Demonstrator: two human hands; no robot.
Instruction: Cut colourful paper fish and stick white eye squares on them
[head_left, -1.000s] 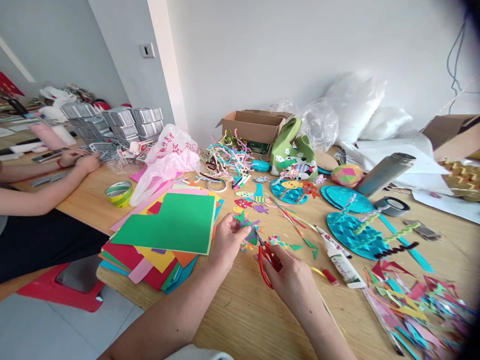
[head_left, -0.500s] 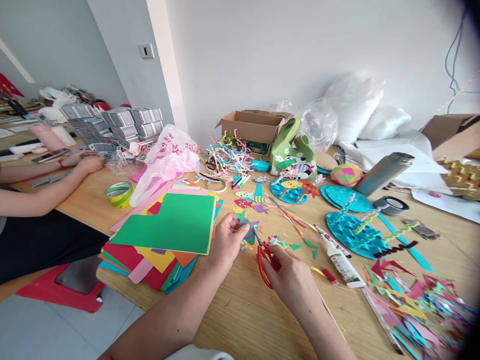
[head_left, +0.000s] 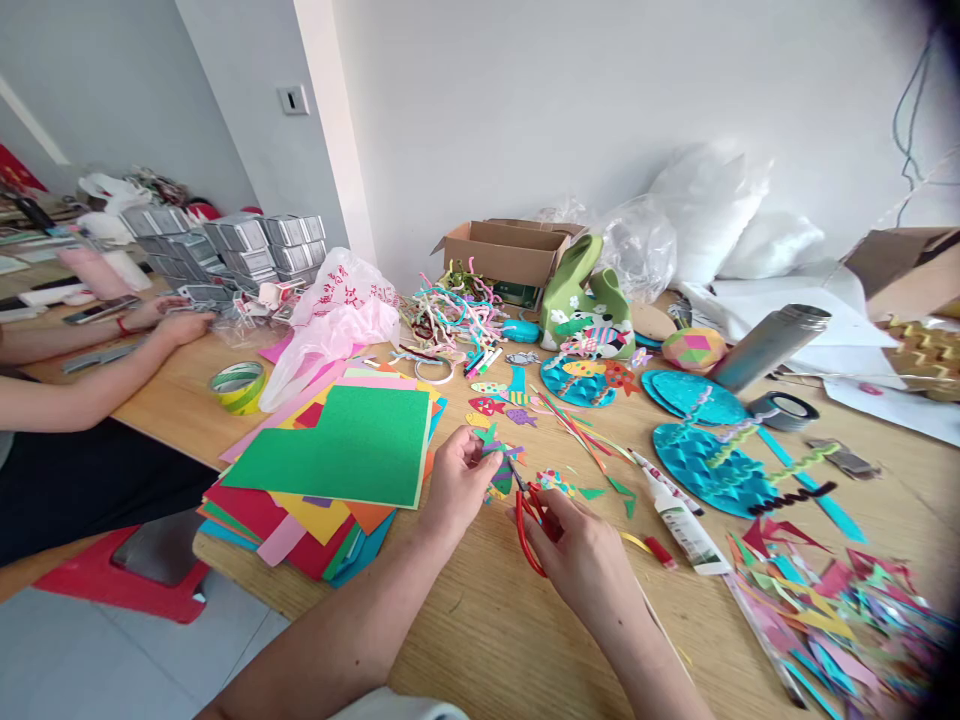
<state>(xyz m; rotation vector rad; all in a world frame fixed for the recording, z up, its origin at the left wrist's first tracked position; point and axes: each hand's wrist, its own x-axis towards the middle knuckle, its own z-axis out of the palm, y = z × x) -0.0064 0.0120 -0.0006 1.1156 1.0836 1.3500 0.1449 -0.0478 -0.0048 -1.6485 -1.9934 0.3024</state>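
Observation:
Between the thumb and fingers of my left hand (head_left: 459, 480) is a small green paper fish (head_left: 501, 472) with purple stripes. My right hand (head_left: 586, 540) is closed around the red handles of a pair of scissors (head_left: 527, 530). The scissor blades reach up to the right edge of the fish; whether they touch it is hard to make out. Just beyond my hands lie several finished-looking paper fish, among them a red fish (head_left: 487, 406) and a purple fish (head_left: 521, 416). Tiny coloured paper bits (head_left: 555, 482) are scattered under and beside the scissors.
A stack of coloured paper (head_left: 360, 440) lies left of my hands. To the right are a glue bottle (head_left: 686, 525), blue decorated discs (head_left: 697, 465), a tilted flask (head_left: 772, 345) and paper scraps (head_left: 840, 600). Pipe cleaners (head_left: 457, 315) lie behind. Another person's hands (head_left: 180, 325) work at far left.
The green fish has turned slightly in my left fingers beside the scissor blades. Both my hands stay in nearly the same place.

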